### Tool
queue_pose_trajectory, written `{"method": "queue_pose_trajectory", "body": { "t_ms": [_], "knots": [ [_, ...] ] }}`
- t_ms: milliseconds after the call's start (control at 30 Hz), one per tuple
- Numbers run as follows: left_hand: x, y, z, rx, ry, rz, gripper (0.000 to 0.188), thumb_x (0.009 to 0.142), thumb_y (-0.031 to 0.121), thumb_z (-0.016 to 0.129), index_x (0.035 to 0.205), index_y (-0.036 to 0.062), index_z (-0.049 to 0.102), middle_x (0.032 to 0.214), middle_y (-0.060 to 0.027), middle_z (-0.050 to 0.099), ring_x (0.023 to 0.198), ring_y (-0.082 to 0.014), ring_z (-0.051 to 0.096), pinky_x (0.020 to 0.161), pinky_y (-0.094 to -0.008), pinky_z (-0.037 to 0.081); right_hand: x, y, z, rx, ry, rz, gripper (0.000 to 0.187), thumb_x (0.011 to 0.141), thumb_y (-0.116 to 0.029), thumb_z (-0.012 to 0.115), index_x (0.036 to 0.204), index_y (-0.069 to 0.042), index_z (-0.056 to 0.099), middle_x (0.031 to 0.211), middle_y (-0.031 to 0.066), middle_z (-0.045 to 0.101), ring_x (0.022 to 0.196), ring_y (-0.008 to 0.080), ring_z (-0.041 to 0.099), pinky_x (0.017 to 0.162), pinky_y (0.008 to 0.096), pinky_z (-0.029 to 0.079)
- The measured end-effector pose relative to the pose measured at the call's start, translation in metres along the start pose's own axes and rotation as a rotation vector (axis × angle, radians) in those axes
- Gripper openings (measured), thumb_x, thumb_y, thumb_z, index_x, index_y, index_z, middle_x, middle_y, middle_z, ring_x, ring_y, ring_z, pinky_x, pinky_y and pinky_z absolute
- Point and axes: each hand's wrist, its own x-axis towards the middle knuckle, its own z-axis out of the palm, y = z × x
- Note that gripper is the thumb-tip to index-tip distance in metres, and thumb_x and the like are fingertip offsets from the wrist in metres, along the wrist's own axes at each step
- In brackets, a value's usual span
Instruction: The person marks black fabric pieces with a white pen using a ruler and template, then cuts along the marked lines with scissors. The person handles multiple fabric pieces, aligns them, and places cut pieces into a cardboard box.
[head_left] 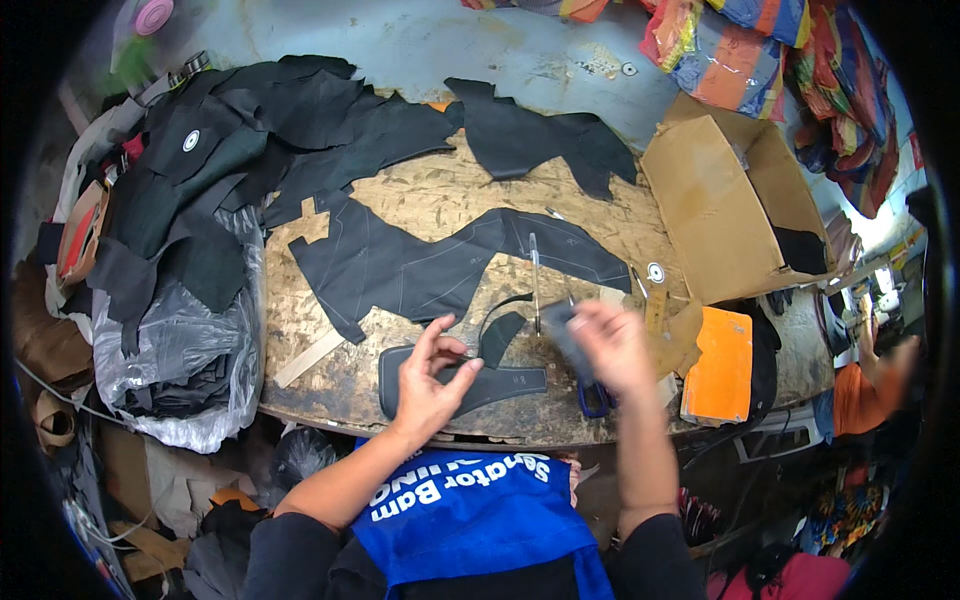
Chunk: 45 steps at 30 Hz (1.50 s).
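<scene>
My left hand (432,385) hovers over the near edge of the workbench, fingers curved apart with nothing between them. Beneath it lies a curved black cut piece (500,385) with a pale mark. A small dark scrap (502,338) and a thin black strip (485,325) lie just beyond. My right hand (615,345) pinches a small dark piece (568,340), smeared by motion. Below that hand show the blue handles of scissors (595,402). A pen (535,285) rests partly across a large black leather-like sheet (420,265) drawn with pale outlines.
Black sheets (290,110) pile up at the far left, above a clear plastic bag (180,370) of dark pieces. Another black sheet (545,140) lies at the back. A cardboard box (710,200) and an orange block (717,362) stand right. Another person's arm (875,360) shows far right.
</scene>
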Motion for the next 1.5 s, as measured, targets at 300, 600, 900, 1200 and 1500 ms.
{"method": "queue_pose_trajectory", "body": {
  "t_ms": [300,600,900,1200,1500],
  "knots": [
    [-0.018,-0.010,-0.074,0.452,0.244,0.128,0.021,0.077,0.001,0.069,0.097,-0.0002,0.065,0.089,-0.0106,0.063,0.080,-0.0181,0.062,0.075,-0.0281,0.050,0.108,-0.115,-0.217,-0.484,0.924,-0.123,0.033,0.093,-0.032,0.058,0.104,-0.001,0.063,0.079,-0.0004,0.061,0.067,0.0074,0.053,0.057,0.0245,0.044],
    [-0.009,-0.004,-0.085,0.567,0.296,0.134,0.019,0.080,0.000,0.067,0.098,-0.0032,0.063,0.086,-0.0088,0.062,0.074,-0.0112,0.059,0.067,-0.0235,0.048,-0.103,0.021,-0.060,-0.222,-0.783,0.232,0.026,0.086,-0.028,0.067,0.085,-0.001,0.068,0.072,0.0048,0.066,0.068,0.0111,0.063,0.061,0.0276,0.049],
    [0.040,0.007,0.004,1.013,-0.204,0.351,0.051,0.071,0.023,0.076,0.115,0.0052,0.058,0.091,-0.0162,0.062,0.084,-0.0294,0.061,0.073,-0.0376,0.050,-0.177,0.268,-0.054,0.007,0.046,0.733,0.027,0.088,-0.024,0.063,0.077,0.000,0.067,0.065,0.0078,0.064,0.063,0.0162,0.062,0.060,0.0293,0.048],
    [0.070,-0.007,0.027,0.862,-0.466,0.111,0.036,0.069,0.004,0.068,0.105,0.0032,0.063,0.090,-0.0201,0.062,0.085,-0.0360,0.062,0.077,-0.0416,0.050,-0.154,0.280,-0.025,0.170,0.175,0.849,0.041,0.089,-0.036,0.057,0.077,0.001,0.067,0.067,0.0104,0.065,0.069,0.0214,0.064,0.067,0.0345,0.049],
    [0.206,0.063,-0.049,0.938,0.278,0.255,0.080,0.064,0.028,0.083,0.128,-0.0017,0.046,0.112,-0.0236,0.058,0.092,-0.0256,0.061,0.078,-0.0368,0.050,-0.191,0.190,-0.031,-0.717,-0.270,0.638,0.053,0.091,-0.048,0.050,0.092,0.002,0.067,0.073,0.0125,0.066,0.077,0.0269,0.065,0.072,0.0362,0.050]
  ]
}}
